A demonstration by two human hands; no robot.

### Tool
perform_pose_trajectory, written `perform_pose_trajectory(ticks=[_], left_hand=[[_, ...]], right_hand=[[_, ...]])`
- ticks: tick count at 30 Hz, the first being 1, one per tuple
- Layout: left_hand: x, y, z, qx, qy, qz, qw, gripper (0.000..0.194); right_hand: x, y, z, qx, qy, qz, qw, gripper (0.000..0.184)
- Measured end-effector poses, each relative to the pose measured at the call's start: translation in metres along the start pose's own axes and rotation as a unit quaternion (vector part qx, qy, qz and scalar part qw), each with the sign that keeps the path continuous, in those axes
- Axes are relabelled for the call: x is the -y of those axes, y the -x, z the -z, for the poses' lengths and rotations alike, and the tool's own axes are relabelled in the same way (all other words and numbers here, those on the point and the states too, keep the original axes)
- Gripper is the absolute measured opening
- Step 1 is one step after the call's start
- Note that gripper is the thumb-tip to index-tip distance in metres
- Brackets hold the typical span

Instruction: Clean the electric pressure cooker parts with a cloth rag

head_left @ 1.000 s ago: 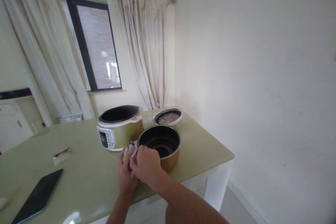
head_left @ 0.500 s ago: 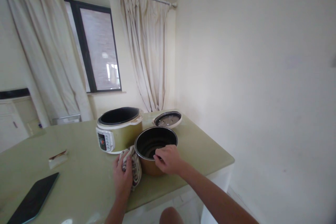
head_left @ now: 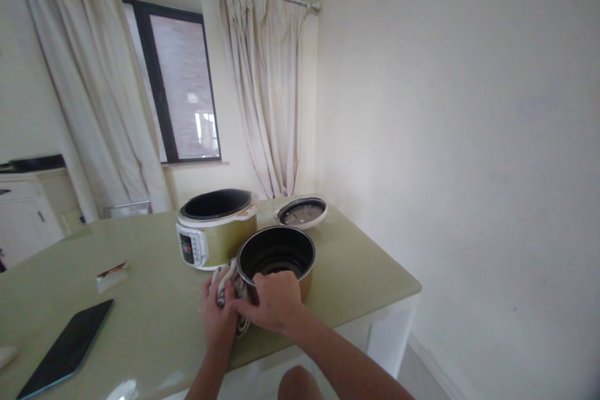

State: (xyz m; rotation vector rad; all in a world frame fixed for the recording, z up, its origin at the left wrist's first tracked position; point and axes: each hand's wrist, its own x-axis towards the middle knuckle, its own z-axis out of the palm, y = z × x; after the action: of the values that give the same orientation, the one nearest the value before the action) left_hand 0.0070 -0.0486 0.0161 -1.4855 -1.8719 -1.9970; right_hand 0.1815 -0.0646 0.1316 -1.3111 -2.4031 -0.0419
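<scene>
An inner cooking pot [head_left: 307,276], dark inside and brownish outside, stands on the table near its front edge. Over its near rim lies my right hand [head_left: 276,301], fingers bent into the pot and thumb outside, reaching toward the cloth. My left hand [head_left: 219,312] is wrapped round a folded, patterned cloth [head_left: 225,275], which is against the pot's left side. Just behind stands the electric cooker body [head_left: 229,239], uncovered, with a control panel on its front. The round lid [head_left: 302,212] rests upside down behind the pot.
A dark tablet-like slab [head_left: 68,347] lies at the left of the greenish table [head_left: 154,300]. Farther back is a small white and brown item [head_left: 111,276]. The table's right edge runs near the white wall [head_left: 445,137]. Curtains and a window are behind.
My right hand has moved left along the pot's near rim, closer to my left hand. The left hand keeps hold of the cloth. The view has shifted slightly.
</scene>
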Motion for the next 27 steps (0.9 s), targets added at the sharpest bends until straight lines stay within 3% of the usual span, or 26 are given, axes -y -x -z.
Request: perform_pose_trajectory(ticks=[4, 7, 10, 16, 19, 22, 25, 27], left_hand=[[0.001, -0.005, -0.002, -0.016, -0.005, 0.059, 0.998, 0.058], [0.000, -0.006, -0.003, 0.003, -0.002, 0.062, 0.998, 0.062], [-0.003, -0.006, -0.004, 0.002, -0.011, 0.055, 0.998, 0.064], [-0.007, -0.002, -0.002, 0.000, -0.012, 0.005, 1.000, 0.056], [-0.007, 0.001, 0.000, 0.007, -0.002, -0.017, 1.000, 0.054], [-0.007, 0.001, 0.001, 0.003, 0.000, -0.017, 1.000, 0.052], [-0.008, 0.000, 0.002, -0.019, -0.009, -0.001, 1.000, 0.052], [-0.009, -0.001, 0.002, -0.037, -0.020, 0.015, 0.999, 0.053]], right_hand=[[-0.066, 0.014, 0.010, 0.006, 0.012, 0.114, 0.993, 0.058], [-0.092, 0.017, 0.019, 0.000, 0.019, 0.156, 0.988, 0.055], [-0.080, 0.017, 0.026, 0.005, 0.021, 0.141, 0.990, 0.050], [0.006, 0.007, 0.022, 0.015, -0.012, 0.019, 1.000, 0.061], [0.034, -0.002, 0.012, 0.038, -0.021, -0.046, 0.998, 0.063], [0.029, -0.002, 0.005, 0.027, -0.008, -0.036, 0.999, 0.067], [-0.008, 0.004, 0.006, 0.014, 0.012, 0.043, 0.999, 0.076], [-0.042, 0.007, 0.011, 0.012, 0.011, 0.100, 0.995, 0.070]])
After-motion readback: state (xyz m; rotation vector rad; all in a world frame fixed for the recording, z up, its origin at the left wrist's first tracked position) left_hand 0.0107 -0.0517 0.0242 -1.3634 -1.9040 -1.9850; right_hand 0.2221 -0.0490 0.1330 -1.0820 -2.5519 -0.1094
